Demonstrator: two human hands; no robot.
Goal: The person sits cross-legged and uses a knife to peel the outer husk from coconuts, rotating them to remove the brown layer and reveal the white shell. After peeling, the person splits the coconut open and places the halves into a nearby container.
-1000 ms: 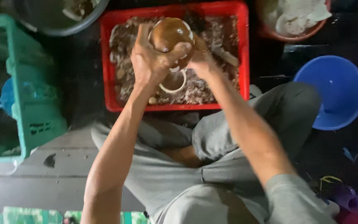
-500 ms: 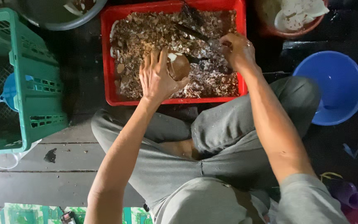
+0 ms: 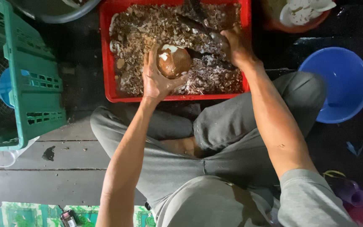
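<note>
One hand now holds the coconut [image 3: 173, 62], where both gripped it a second ago.
I see my left hand [image 3: 158, 77] cupping it over the red crate [image 3: 108, 50] of husk scraps; my right hand [image 3: 236, 44] has dropped away, closed on a dark tool [image 3: 198, 26], likely for more scraping.

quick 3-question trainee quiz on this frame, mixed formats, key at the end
1. True or false: the left hand holds a brown coconut over the red crate.
2. The blue basin lies on which side of the person? A) left B) right
3. What is the right hand gripping?

Key: 1 true. 2 B. 3 A dark tool handle, laid across the shell scraps.
</note>
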